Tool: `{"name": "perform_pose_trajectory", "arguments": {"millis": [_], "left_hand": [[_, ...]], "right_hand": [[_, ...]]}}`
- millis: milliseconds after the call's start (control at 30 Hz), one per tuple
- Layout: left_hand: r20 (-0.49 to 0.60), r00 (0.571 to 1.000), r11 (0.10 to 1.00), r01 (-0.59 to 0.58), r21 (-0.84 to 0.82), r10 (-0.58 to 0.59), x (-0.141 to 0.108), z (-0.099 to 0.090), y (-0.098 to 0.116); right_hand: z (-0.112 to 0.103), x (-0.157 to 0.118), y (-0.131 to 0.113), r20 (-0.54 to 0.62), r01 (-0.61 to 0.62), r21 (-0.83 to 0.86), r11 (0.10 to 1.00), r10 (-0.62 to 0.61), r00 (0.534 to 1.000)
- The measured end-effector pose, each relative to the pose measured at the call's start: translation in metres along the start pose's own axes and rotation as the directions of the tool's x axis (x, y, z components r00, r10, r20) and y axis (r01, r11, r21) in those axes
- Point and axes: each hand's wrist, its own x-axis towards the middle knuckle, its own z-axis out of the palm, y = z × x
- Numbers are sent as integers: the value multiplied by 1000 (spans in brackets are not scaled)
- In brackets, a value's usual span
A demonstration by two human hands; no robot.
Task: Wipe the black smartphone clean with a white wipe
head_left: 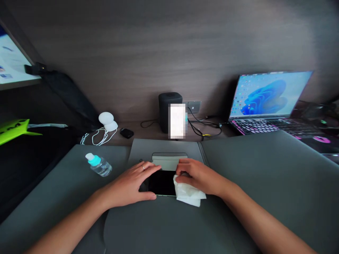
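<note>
A black-screened smartphone (163, 182) lies flat and sideways on the grey desk surface. My left hand (127, 184), with a ring on one finger, spans its left end: the thumb is at the near edge and the fingers at the far edge. At the phone's right end, my right hand (199, 175) pinches a folded white tissue (189, 194), which drapes over that end and hides it. Just beyond the phone is a grey stand or case panel (165, 146) with a pale inset plate. A clear spray bottle (102, 167) with a turquoise collar lies to the left of my left hand.
A black speaker (164, 111) stands by the back wall, behind a blurred white patch. An open laptop (267, 97) is at the right, with cables (209, 127) beside it. A white corded device (108, 121) and a small black object (126, 133) sit at the back left.
</note>
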Motion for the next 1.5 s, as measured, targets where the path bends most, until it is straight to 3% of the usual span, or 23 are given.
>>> {"name": "perform_pose_trajectory", "arguments": {"millis": [600, 800, 967, 1133, 1500], "left_hand": [[27, 999, 1000, 21, -11, -20, 1, -5, 8], [10, 1000, 1000, 15, -25, -15, 1, -5, 7], [-3, 1000, 999, -12, -35, 12, 2, -4, 5], [-6, 1000, 1000, -6, -24, 6, 1, -5, 6], [-3, 1000, 1000, 1, -26, -1, 1, -5, 5]], "right_hand": [[0, -2, -5, 42, 121, -20, 993, -120, 992], [-1, -3, -1, 15, 21, -36, 999, -21, 1000], [1, -4, -9, 28, 30, -69, 997, -28, 999], [3, -3, -9, -36, -39, -90, 995, 36, 999], [3, -6, -9, 20, -60, -66, 996, 62, 998]]}}
